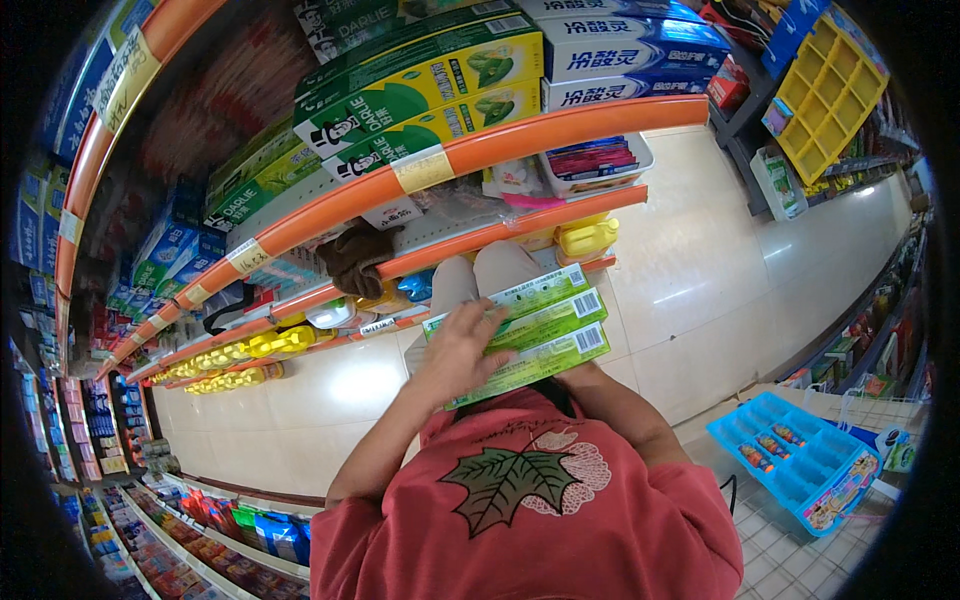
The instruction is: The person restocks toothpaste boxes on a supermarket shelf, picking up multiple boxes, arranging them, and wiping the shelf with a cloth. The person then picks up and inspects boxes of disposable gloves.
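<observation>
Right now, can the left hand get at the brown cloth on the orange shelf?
Probably yes. The left hand lies flat on the green boxes, gripping nothing, and the cloth hangs over the shelf edge with nothing between.

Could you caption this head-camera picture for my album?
Left hand rests on stacked green boxes held against a red shirt, beside orange-edged shelves.

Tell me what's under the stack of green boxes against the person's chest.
The left hand lies flat on top of the stack of green boxes. Beneath the stack, the right forearm runs under it; the right hand is covered, so its grip can't be seen. The red shirt is below.
</observation>
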The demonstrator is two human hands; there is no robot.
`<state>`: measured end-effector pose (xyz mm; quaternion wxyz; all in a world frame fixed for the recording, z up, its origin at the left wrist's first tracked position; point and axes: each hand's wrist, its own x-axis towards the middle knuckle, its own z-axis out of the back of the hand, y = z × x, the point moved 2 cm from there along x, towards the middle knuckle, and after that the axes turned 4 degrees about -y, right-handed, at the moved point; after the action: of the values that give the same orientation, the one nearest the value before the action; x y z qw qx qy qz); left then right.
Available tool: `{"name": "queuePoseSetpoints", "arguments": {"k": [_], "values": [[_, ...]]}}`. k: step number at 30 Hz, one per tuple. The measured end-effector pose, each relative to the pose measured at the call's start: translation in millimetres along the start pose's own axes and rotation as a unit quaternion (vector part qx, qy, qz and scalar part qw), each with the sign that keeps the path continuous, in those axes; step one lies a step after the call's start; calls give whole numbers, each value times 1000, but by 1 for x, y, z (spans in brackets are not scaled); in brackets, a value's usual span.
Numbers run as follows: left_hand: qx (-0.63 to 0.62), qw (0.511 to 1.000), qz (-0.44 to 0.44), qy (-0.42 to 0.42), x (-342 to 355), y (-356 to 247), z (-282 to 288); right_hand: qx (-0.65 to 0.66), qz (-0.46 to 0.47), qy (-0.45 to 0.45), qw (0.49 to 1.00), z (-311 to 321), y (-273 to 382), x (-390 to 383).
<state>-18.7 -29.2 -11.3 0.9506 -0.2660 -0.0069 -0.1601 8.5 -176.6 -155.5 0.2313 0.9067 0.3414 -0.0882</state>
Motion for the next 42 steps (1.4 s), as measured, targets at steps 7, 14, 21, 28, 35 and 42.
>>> {"name": "queuePoseSetpoints", "arguments": {"k": [7,14,21,28,35,42], "values": [[-9,984,120,130,24,36,-26,15,-9,23,1000,3,-2,2],[-113,973,83,182,50,41,-18,48,-35,37,998,7,-2,4],[-100,980,18,172,49,50,-20,74,-48,45,995,6,-1,5],[-35,980,12,195,55,45,-14,84,-57,48,994,3,-4,8],[-44,983,16,177,47,51,-6,94,-63,51,992,1,-7,9],[1,975,77,209,55,38,-5,99,-69,56,991,-2,-7,11]]}}
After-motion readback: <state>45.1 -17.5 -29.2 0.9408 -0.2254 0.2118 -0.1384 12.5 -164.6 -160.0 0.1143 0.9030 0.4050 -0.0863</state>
